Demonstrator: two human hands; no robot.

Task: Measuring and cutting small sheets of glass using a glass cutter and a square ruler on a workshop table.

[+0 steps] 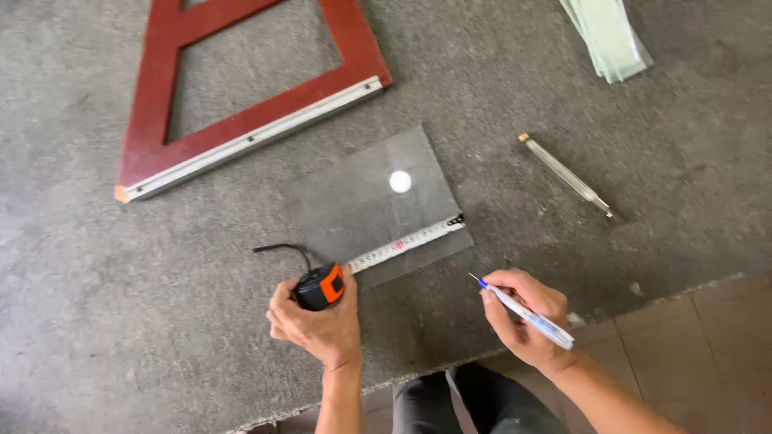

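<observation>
My left hand (316,320) grips a black and orange tape measure (320,286) at the near left corner of a clear glass pane (362,205) lying on grey carpet. Its white blade (406,240) runs along the pane's near edge to the right corner. A short black strap loops from the case. My right hand (524,315) holds a white and blue pen (523,309), tip pointing left, just off the pane's near right corner. A round white glare spot shows on the glass.
A red wooden frame (245,120) with a pale metal strip lies at the far left. A glass cutter (568,177) rests to the right of the pane. Stacked glass strips (607,36) sit at top right. The carpet edge meets tiled floor (708,345) near my knees.
</observation>
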